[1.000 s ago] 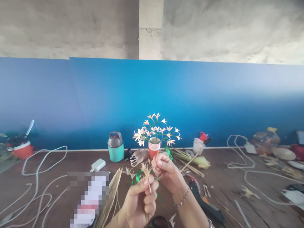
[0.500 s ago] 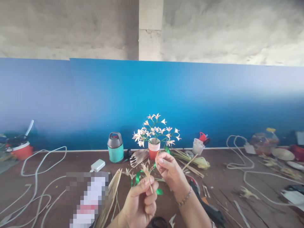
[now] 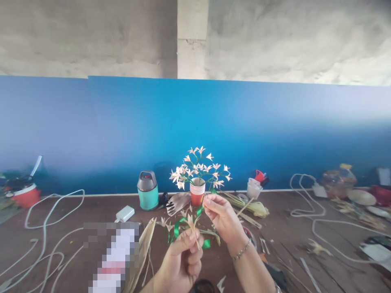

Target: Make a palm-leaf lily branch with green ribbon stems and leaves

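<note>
Between the thumb and fingers of my left hand point(image 3: 183, 256) is a small pale husk flower point(image 3: 191, 222), upright, its thin stem poking out below the grip. Higher and to the right, my right hand point(image 3: 221, 217) is closed in a pinch; what its fingertips hold is too small to make out. Green ribbon point(image 3: 176, 228) lies just behind the hands, one piece close under the right fingertips. Farther back, a red and white paper cup point(image 3: 197, 196) holds a spray of pale flowers point(image 3: 200, 167) on green stems. A few loose husk flowers point(image 3: 163, 222) rest left of the ribbon.
A turquoise flask point(image 3: 148, 195) and a white adapter point(image 3: 125, 213) stand left of the cup. Dried husks point(image 3: 143, 252) lie left of my hands, more husk strips point(image 3: 253, 207) behind right. White cables point(image 3: 45, 228) loop across both sides. A blue panel point(image 3: 195, 122) backs the table.
My right hand has shifted slightly right and away from the flower. The flower in my left hand has turned a little and now shows its petals more upright.
</note>
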`<state>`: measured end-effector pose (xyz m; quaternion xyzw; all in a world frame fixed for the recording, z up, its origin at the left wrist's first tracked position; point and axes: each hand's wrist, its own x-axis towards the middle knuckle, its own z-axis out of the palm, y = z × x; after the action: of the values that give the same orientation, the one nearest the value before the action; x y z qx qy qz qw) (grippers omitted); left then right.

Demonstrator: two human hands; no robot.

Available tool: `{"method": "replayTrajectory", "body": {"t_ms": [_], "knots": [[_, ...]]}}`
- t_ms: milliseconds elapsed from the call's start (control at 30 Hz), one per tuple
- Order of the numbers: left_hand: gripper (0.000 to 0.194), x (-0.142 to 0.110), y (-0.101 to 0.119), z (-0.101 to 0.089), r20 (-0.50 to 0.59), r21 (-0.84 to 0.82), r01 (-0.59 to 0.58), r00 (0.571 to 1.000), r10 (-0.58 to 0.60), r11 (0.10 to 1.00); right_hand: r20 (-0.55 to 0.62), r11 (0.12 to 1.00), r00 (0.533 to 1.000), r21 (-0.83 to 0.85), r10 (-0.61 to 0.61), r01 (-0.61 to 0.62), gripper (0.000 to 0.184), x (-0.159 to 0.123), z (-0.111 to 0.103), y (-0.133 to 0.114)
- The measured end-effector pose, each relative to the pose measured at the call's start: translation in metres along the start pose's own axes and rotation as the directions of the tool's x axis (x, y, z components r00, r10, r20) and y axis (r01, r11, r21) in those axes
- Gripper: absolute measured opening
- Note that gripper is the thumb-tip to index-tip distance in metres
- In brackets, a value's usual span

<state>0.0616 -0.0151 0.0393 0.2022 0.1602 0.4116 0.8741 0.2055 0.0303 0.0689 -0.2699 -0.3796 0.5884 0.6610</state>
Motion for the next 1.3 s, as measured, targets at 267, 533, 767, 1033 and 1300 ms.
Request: {"method": "replayTrajectory", "body": {"t_ms": [267,533,767,1033,1300], "knots": [[0.035,0.008,-0.003,-0.007,-0.016,0.136,-0.008,1.000,0.011,0.991,-0.100,0.999,0.994,-0.026,-0.042,0.040,0.014,0.001,-0.004,-0.006],[0.014,0.017,0.014,-0.015,-0.054,0.281,-0.162,0.981,0.185,0.946,-0.122,0.980,0.976,-0.114,-0.178,0.164,0.016,-0.002,-0.002,-0.018],[0.009,0.020,0.043,-0.019,-0.105,0.168,-0.344,0.926,0.364,0.924,0.214,0.841,0.941,-0.530,0.261,-0.113,0.016,-0.019,-0.001,-0.028],[0.006,0.018,0.049,-0.014,-0.033,0.178,-0.426,0.898,0.438,0.887,0.241,0.623,0.821,-0.763,0.517,-0.169,0.011,-0.024,0.006,-0.025],[0.007,0.014,0.049,-0.009,0.028,0.232,-0.458,0.885,0.464,0.858,0.210,0.584,0.831,-0.795,0.515,-0.162,0.009,-0.023,0.004,-0.024]]}}
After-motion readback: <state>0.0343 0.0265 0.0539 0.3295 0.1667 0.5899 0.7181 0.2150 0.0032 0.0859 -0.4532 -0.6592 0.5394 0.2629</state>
